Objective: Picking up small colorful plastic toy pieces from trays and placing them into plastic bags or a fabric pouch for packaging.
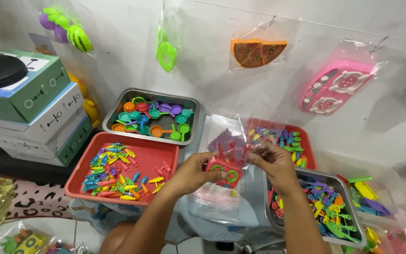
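Item in hand: a clear plastic bag (233, 143) with a small red toy stove (223, 171) going in at its mouth, held just above the middle of the counter (198, 115). Left hand (194, 173) has its fingers closed on the stove's left edge; right hand (274, 162) pinches the bag's film at the rim. Handling, by judgement: the stove is light, stiff moulded plastic, best taken by its edges; the bag is thin, limp and slippery, likely to crumple, so hold it at the open rim. Beneath, a stack of flat empty bags (214, 202). At 9 o'clock from the hands, a red tray (163, 153) of small multicoloured utensils; at 11 o'clock, a steel tray (118, 106) of coloured toy pans; at 2 o'clock, a second red tray (306, 141) of mixed pieces; at 4 o'clock, a steel tray (348, 202) of spatulas and forks. Hung on the wall in clear bags (each clipped at the top): toy fruit (66, 28) at upper left, a green piece (167, 54), pizza slices (257, 51), a pink stove (337, 86). Far left, stacked green-and-white boxes (38, 110) with printed panels.
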